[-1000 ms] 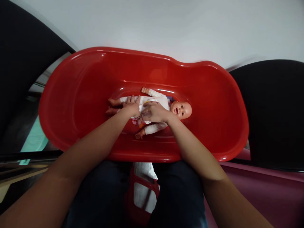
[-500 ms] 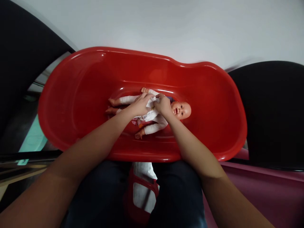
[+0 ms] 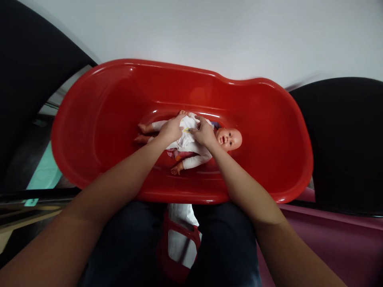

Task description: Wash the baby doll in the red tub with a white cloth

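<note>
Hands: left hand (image 3: 171,129) and right hand (image 3: 204,133) have parted slightly, no longer pinched together, both pressing the white onesie (image 3: 188,140).
Doll: lying on its back (image 3: 229,139) in the red plastic baby bath (image 3: 179,195), head to the right.

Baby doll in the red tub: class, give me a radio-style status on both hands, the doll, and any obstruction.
Left hand on doll's white suit, right hand at its chest. Doll face up in red plastic tub. Nothing between hands and suit.

Baby bath (image 3: 89,115) glossy red; doll's romper (image 3: 187,143) white, small pink-yellow print; jeans (image 3: 119,247) dark navy.
</note>
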Demonstrator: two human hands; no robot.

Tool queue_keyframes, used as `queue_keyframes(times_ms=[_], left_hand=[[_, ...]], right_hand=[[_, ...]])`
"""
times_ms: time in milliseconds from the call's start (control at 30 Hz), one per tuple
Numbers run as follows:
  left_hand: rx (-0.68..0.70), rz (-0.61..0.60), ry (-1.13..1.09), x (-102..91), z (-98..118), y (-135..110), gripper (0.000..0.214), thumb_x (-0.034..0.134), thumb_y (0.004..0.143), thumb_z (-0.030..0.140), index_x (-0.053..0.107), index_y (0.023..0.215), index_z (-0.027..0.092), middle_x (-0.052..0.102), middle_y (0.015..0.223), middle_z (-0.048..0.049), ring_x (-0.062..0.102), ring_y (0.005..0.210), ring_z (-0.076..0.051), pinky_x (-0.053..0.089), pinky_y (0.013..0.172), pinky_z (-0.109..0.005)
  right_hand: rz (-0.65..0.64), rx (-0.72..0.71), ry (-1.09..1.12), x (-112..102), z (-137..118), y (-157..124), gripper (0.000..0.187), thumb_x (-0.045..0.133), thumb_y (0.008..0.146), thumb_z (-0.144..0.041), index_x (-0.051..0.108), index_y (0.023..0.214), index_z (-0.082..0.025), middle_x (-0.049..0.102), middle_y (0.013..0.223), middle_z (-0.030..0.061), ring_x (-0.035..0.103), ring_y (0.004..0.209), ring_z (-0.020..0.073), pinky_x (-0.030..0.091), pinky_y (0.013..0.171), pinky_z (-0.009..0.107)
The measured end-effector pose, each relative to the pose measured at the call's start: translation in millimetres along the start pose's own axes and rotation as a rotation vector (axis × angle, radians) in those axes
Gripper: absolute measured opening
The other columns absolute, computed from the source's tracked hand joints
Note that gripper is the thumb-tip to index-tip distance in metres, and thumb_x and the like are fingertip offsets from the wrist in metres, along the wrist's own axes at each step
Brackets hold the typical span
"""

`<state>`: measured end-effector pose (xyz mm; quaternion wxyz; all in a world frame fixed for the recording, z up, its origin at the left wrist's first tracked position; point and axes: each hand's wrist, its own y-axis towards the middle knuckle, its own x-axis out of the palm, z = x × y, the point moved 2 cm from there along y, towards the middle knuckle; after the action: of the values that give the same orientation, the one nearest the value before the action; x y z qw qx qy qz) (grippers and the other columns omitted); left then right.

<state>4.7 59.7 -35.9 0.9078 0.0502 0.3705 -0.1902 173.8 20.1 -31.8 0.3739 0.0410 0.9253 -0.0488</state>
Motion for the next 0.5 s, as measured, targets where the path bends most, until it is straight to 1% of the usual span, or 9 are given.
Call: queue_keyframes(times_ms=[33,100,167,200,267,333,400,467,500], left_hand=[[-0.023,0.032,-0.001,-1.9,0,0,0.070,0.062,0.092,0.011,0.056,0.159,0.030,0.063,0.158,-0.0088,0.058,0.146,-0.033,0.043,0.121,-0.045],[-0.071,0.072,-0.006,-5.2,0,0,0.067,0.064,0.091,0.010,0.058,0.155,0.029,0.068,0.151,-0.0099,0.062,0.139,-0.034,0.046,0.117,-0.046],[-0.121,0.118,-0.034,-8.1,0,3,0.057,0.068,0.091,0.014,0.063,0.146,0.028,0.073,0.139,-0.0116,0.066,0.131,-0.035,0.048,0.113,-0.047],[-0.142,0.145,-0.060,-9.1,0,5,0.050,0.070,0.090,0.016,0.066,0.139,0.027,0.075,0.133,-0.0121,0.067,0.127,-0.035,0.049,0.111,-0.047],[-0.179,0.177,-0.141,-9.4,0,9,0.032,0.072,0.090,0.020,0.071,0.121,0.024,0.078,0.119,-0.0119,0.069,0.118,-0.033,0.051,0.106,-0.046],[-0.208,0.175,-0.271,-7.2,-1,13,0.017,0.071,0.090,0.021,0.070,0.106,0.023,0.078,0.106,-0.0094,0.071,0.106,-0.029,0.054,0.100,-0.043],[-0.226,0.162,-0.418,-4.0,-3,16,0.013,0.069,0.089,0.019,0.067,0.101,0.023,0.077,0.101,-0.0061,0.071,0.097,-0.025,0.057,0.092,-0.039],[-0.221,0.157,-0.520,-1.7,-4,17,0.016,0.066,0.088,0.017,0.066,0.102,0.023,0.077,0.103,-0.0046,0.071,0.095,-0.023,0.058,0.087,-0.036],[-0.210,0.152,-0.546,-1.3,-4,18,0.018,0.064,0.087,0.017,0.066,0.103,0.023,0.077,0.105,-0.0049,0.071,0.096,-0.023,0.059,0.085,-0.036]], right_hand=[[-0.013,0.020,-0.041,-2,-1,0,0.063,0.062,0.084,-0.025,0.062,0.146,-0.013,0.078,0.115,0.0115,0.070,0.101,0.0247,0.055,0.097,0.039],[-0.002,0.060,-0.077,-5,-2,1,0.043,0.062,0.087,-0.028,0.073,0.127,-0.014,0.078,0.106,0.0097,0.070,0.099,0.0248,0.054,0.096,0.038],[0.049,0.089,-0.065,-7,-2,4,0.029,0.060,0.091,-0.033,0.076,0.109,-0.016,0.077,0.101,0.0093,0.069,0.099,0.0252,0.054,0.095,0.037],[0.084,0.101,-0.042,-8,-2,6,0.028,0.059,0.093,-0.036,0.075,0.105,-0.016,0.076,0.101,0.0096,0.069,0.099,0.0254,0.054,0.094,0.037],[0.151,0.108,0.043,-8,-1,8,0.031,0.058,0.095,-0.040,0.073,0.108,-0.016,0.075,0.106,0.0106,0.068,0.101,0.0251,0.055,0.093,0.037],[0.174,0.113,0.176,-7,0,10,0.033,0.058,0.096,-0.040,0.070,0.116,-0.017,0.074,0.111,0.0102,0.068,0.101,0.0234,0.055,0.092,0.036],[0.125,0.128,0.317,-4,2,11,0.034,0.064,0.092,-0.038,0.068,0.118,-0.017,0.075,0.108,0.0077,0.068,0.094,0.0210,0.056,0.088,0.035],[0.064,0.159,0.421,-1,4,11,0.031,0.070,0.086,-0.034,0.069,0.112,-0.017,0.074,0.098,0.0042,0.067,0.084,0.0180,0.056,0.081,0.032],[0.054,0.180,0.462,0,4,10,0.028,0.071,0.083,-0.032,0.069,0.107,-0.017,0.073,0.093,0.0024,0.065,0.079,0.0162,0.055,0.077,0.030]])
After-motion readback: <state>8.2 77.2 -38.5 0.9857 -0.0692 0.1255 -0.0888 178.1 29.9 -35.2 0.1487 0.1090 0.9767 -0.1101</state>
